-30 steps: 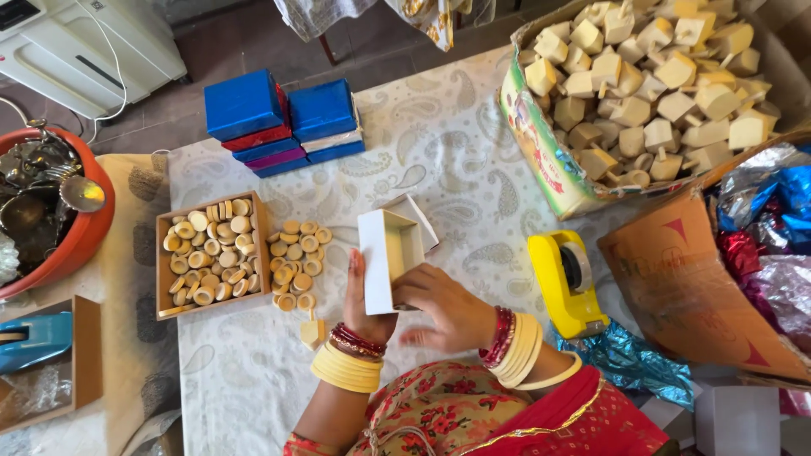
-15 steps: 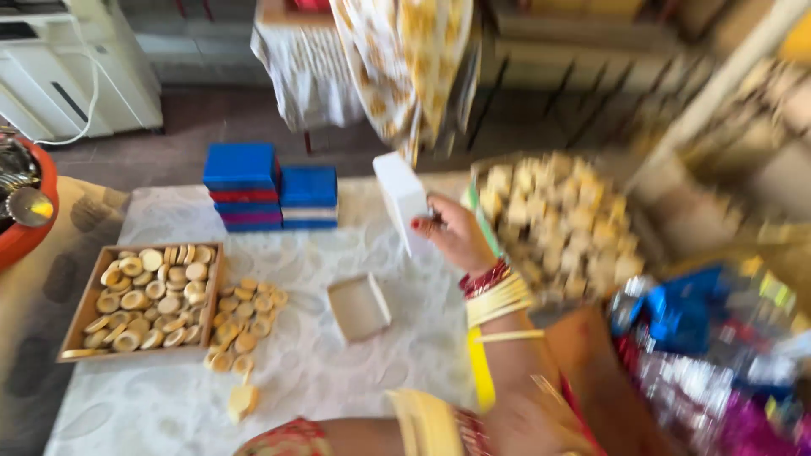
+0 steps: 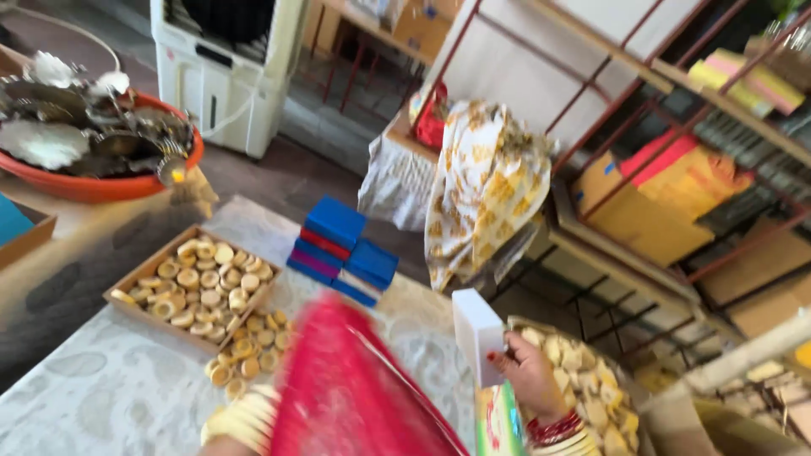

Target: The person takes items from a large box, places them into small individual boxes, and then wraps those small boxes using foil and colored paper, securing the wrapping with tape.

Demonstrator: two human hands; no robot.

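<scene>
My right hand (image 3: 530, 373) grips a small white open box (image 3: 476, 332) and holds it upright over the near edge of a carton of cream-coloured cubes (image 3: 591, 397). Red and yellow bangles ring that wrist. Of my left arm only the wrist with yellow bangles (image 3: 243, 415) shows, low over the patterned tablecloth (image 3: 110, 397); the hand is hidden behind a blurred red cloth (image 3: 355, 397). A wooden tray of round pale pieces (image 3: 193, 283) lies to the left, with loose pieces (image 3: 249, 350) heaped beside it.
A stack of blue boxes (image 3: 340, 249) stands at the table's far edge. An orange basin of metal items (image 3: 93, 156) sits at the far left. Behind are a white air cooler (image 3: 228, 67), a draped yellow-patterned cloth (image 3: 486, 186) and metal shelves with cardboard boxes (image 3: 659, 207).
The view has tilted up and to the right. My right hand has carried the white box from the table's middle to the carton of cubes. A red cloth now covers the left hand.
</scene>
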